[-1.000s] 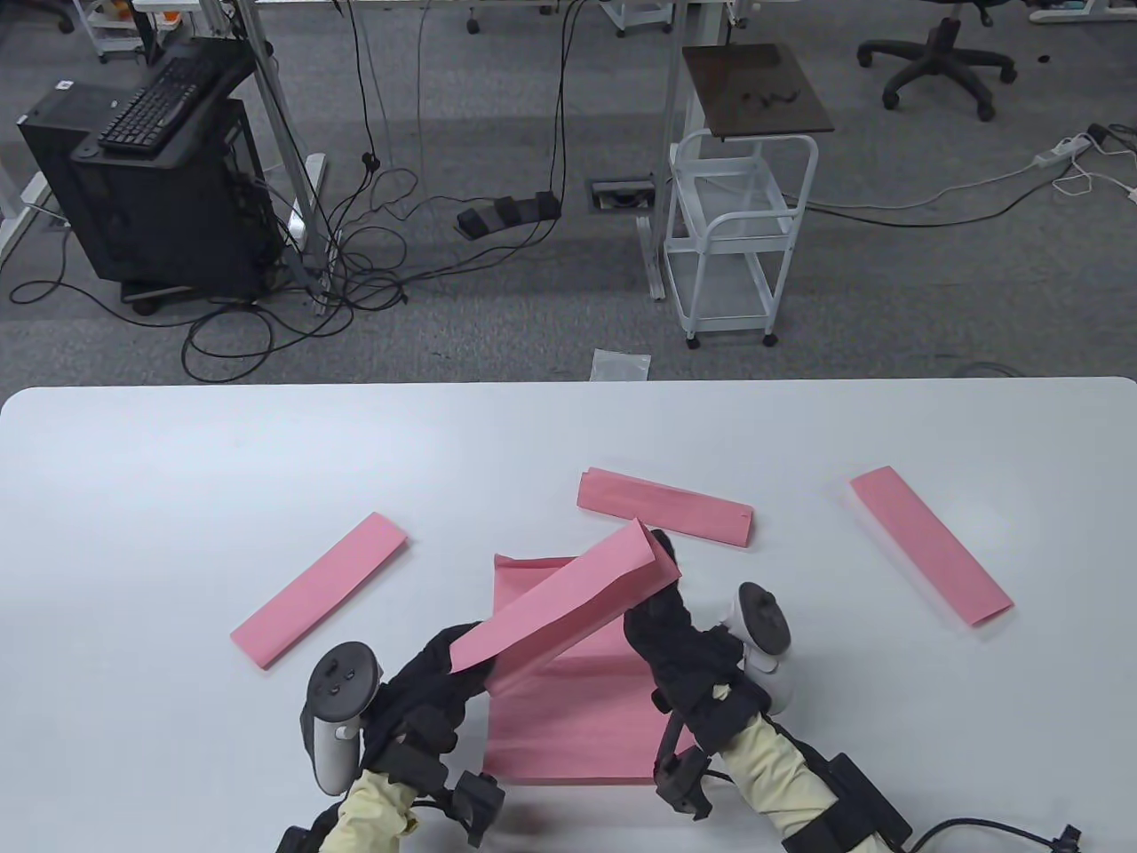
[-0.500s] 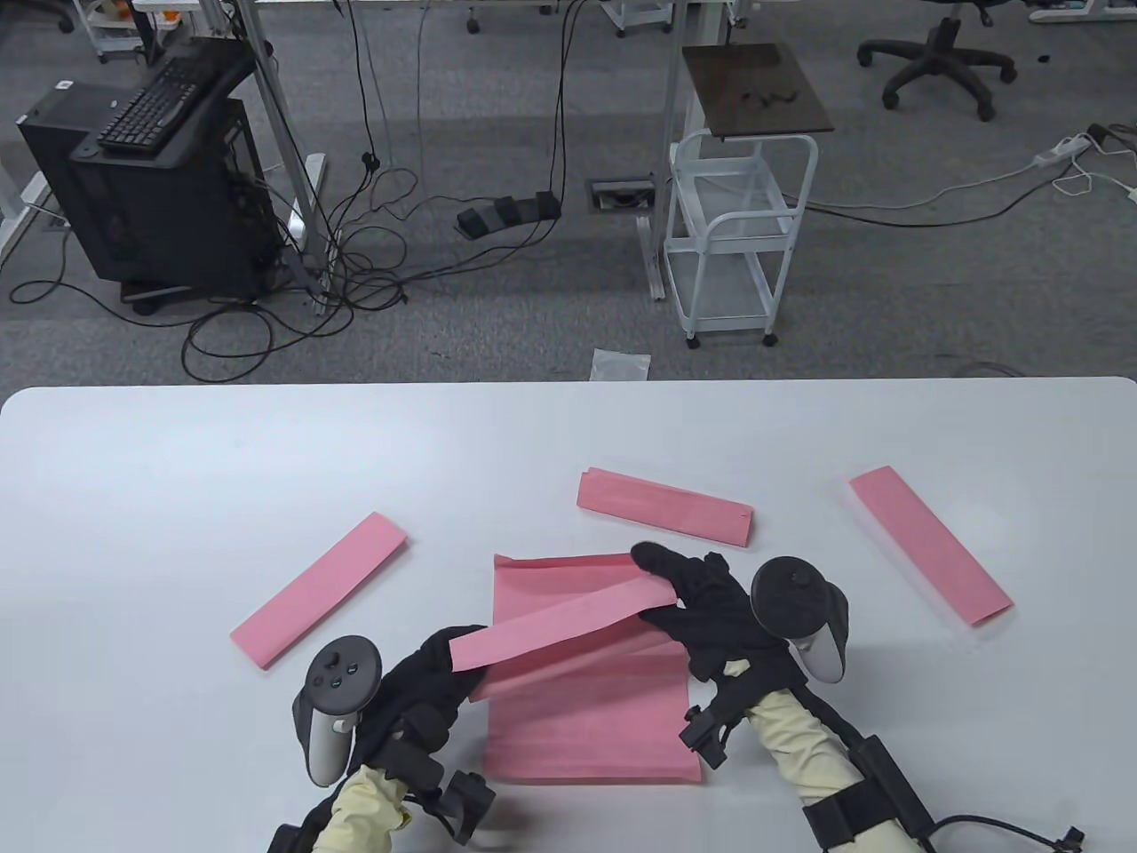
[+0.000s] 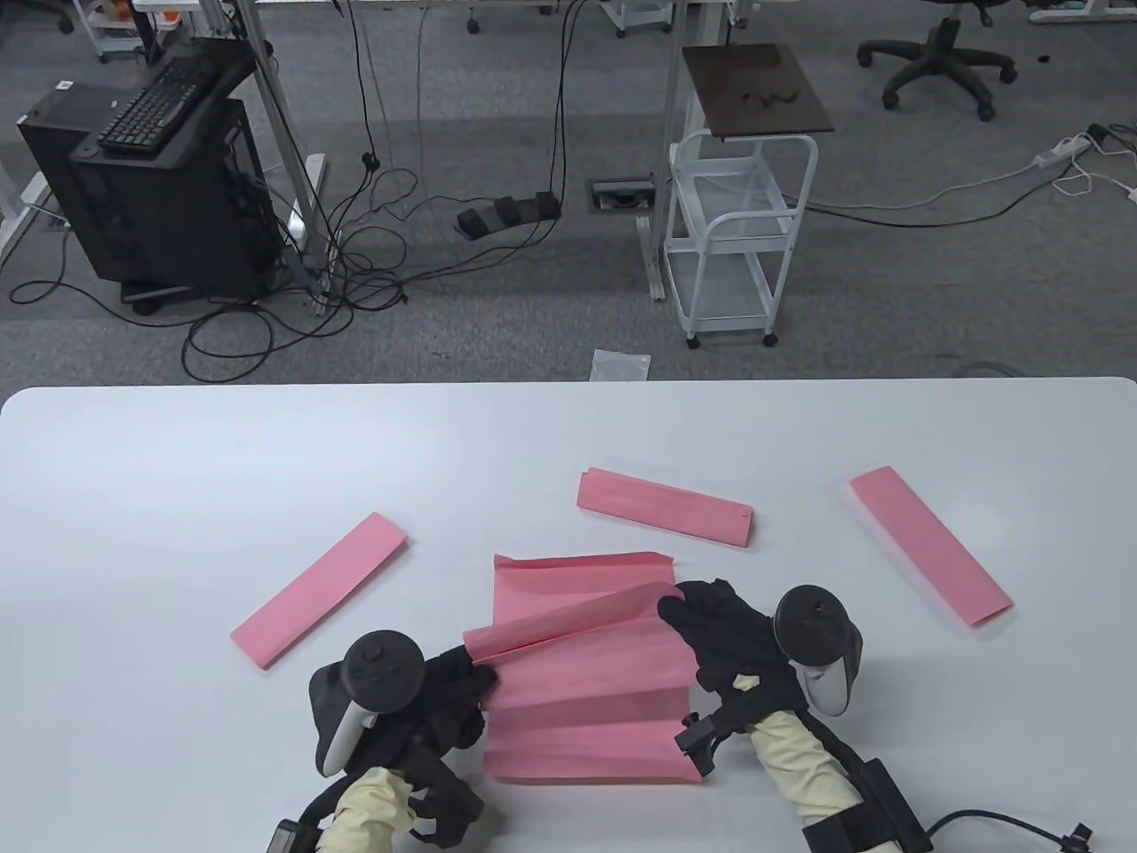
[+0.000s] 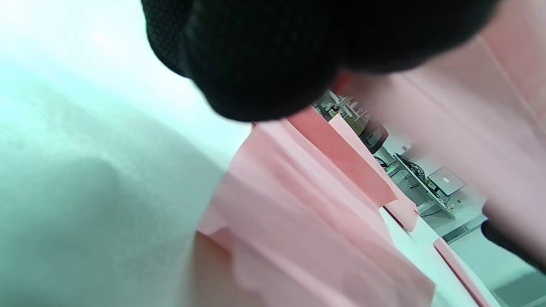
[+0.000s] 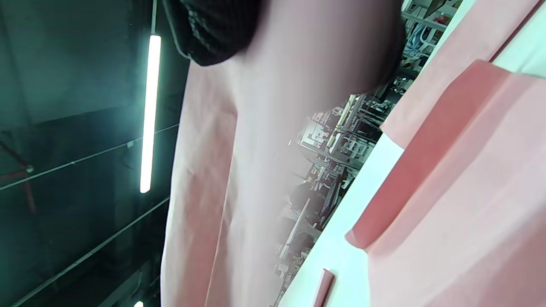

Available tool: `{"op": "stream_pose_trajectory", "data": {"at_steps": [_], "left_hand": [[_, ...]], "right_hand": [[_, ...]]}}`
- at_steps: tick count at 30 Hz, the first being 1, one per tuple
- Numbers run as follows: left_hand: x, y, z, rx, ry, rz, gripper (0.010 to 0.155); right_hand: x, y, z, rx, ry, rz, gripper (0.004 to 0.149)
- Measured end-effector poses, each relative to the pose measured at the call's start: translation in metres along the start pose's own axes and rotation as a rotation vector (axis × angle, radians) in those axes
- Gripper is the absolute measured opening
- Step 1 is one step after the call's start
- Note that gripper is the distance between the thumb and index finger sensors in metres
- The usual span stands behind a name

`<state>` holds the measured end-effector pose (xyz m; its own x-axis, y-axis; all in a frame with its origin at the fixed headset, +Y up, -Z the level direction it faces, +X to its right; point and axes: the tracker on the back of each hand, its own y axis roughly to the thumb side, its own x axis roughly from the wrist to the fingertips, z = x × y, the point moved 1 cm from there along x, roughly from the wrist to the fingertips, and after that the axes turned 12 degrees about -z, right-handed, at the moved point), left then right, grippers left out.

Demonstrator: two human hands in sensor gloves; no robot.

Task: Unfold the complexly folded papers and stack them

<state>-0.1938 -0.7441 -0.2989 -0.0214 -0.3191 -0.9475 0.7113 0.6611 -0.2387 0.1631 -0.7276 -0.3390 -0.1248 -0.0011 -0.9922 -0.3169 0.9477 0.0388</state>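
Table view: both hands are pinching one creased pink sheet (image 3: 577,675) near the table's (image 3: 178,462) front edge — left hand (image 3: 449,689) and right hand (image 3: 711,622) at its side edges, fingertips hidden underneath. Three folded strips (image 3: 664,506) are lying apart. Wrist views: blurred glove — paper close, grip unclear.

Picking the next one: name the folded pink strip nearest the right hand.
The middle folded strip, lying just beyond the right hand; the other two lie far out to the left and right.
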Motion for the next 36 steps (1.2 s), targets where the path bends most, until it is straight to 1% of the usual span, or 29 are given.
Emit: {"op": "stream_pose_trajectory", "data": {"at_steps": [2, 3, 4, 6, 7, 8, 10, 11, 12, 14, 15, 16, 18, 21, 23, 24, 25, 28, 31, 32, 33, 34, 36], "left_hand": [[-0.001, -0.001, -0.002, -0.007, -0.030, -0.015, 0.040], [0.000, -0.003, -0.002, -0.034, -0.012, -0.006, 0.040], [0.001, -0.006, -0.001, -0.092, -0.026, 0.011, 0.040], [0.003, -0.013, 0.006, -0.251, -0.139, 0.029, 0.041], [0.003, -0.015, 0.008, -0.313, -0.157, 0.027, 0.043], [0.002, -0.016, 0.010, -0.376, -0.178, 0.037, 0.047], [0.000, -0.014, 0.010, -0.377, -0.196, 0.063, 0.060], [-0.002, -0.011, 0.009, -0.366, -0.179, 0.079, 0.065], [-0.004, -0.009, 0.007, -0.351, -0.133, 0.074, 0.064], [-0.004, -0.008, 0.007, -0.319, -0.063, 0.047, 0.047], [-0.004, -0.007, 0.008, -0.302, -0.057, 0.048, 0.044], [-0.004, -0.007, 0.009, -0.297, -0.043, 0.051, 0.045], [-0.003, -0.007, 0.013, -0.337, -0.016, 0.075, 0.057], [0.000, -0.008, 0.017, -0.396, -0.095, 0.096, 0.074], [0.001, -0.009, 0.018, -0.409, -0.117, 0.106, 0.077], [0.002, -0.008, 0.020, -0.426, -0.129, 0.131, 0.077], [0.002, -0.008, 0.021, -0.452, -0.126, 0.130, 0.077], [0.004, -0.009, 0.022, -0.492, -0.117, 0.158, 0.076], [0.004, -0.009, 0.022, -0.500, -0.129, 0.194, 0.070], [0.005, -0.009, 0.022, -0.503, -0.116, 0.201, 0.068], [0.005, -0.009, 0.022, -0.500, -0.118, 0.207, 0.062], [0.005, -0.008, 0.022, -0.485, -0.145, 0.227, 0.058], [0.005, -0.008, 0.022, -0.484, -0.148, 0.236, 0.043]], "right_hand": [[0.000, -0.001, 0.000, 0.003, -0.001, 0.001, 0.037], [0.000, 0.001, 0.000, -0.001, 0.008, 0.008, 0.037], [0.000, 0.001, 0.000, 0.002, 0.011, 0.009, 0.038], [0.000, -0.002, 0.000, 0.039, 0.035, -0.004, 0.038], [0.000, -0.003, 0.000, 0.051, 0.052, -0.011, 0.038], [0.000, -0.006, 0.000, 0.069, 0.062, -0.025, 0.038], [0.000, -0.010, 0.000, 0.111, 0.056, -0.044, 0.038], [0.001, -0.012, 0.000, 0.134, 0.066, -0.053, 0.039], [0.001, -0.012, 0.000, 0.152, 0.069, -0.058, 0.039], [0.002, -0.012, 0.000, 0.153, 0.064, -0.060, 0.039], [0.002, -0.011, 0.000, 0.142, 0.058, -0.065, 0.039], [0.003, -0.009, 0.000, 0.121, 0.041, -0.077, 0.039], [0.007, -0.007, 0.003, 0.083, 0.043, -0.103, 0.038], [0.015, -0.006, 0.012, 0.078, -0.029, -0.160, 0.038], [0.022, -0.006, 0.018, 0.104, -0.049, -0.212, 0.038], [0.026, -0.005, 0.018, 0.099, -0.024, -0.236, 0.038], [0.029, -0.004, 0.018, 0.074, -0.011, -0.260, 0.038], [0.036, -0.001, 0.020, 0.026, -0.019, -0.290, 0.038], [0.041, 0.003, 0.023, -0.017, -0.021, -0.327, 0.038], [0.042, 0.004, 0.024, -0.030, -0.016, -0.339, 0.038], [0.043, 0.004, 0.025, -0.035, -0.016, -0.344, 0.038], [0.044, 0.005, 0.026, -0.040, -0.017, -0.349, 0.038], [0.046, 0.006, 0.027, -0.043, -0.007, -0.351, 0.038]]}}
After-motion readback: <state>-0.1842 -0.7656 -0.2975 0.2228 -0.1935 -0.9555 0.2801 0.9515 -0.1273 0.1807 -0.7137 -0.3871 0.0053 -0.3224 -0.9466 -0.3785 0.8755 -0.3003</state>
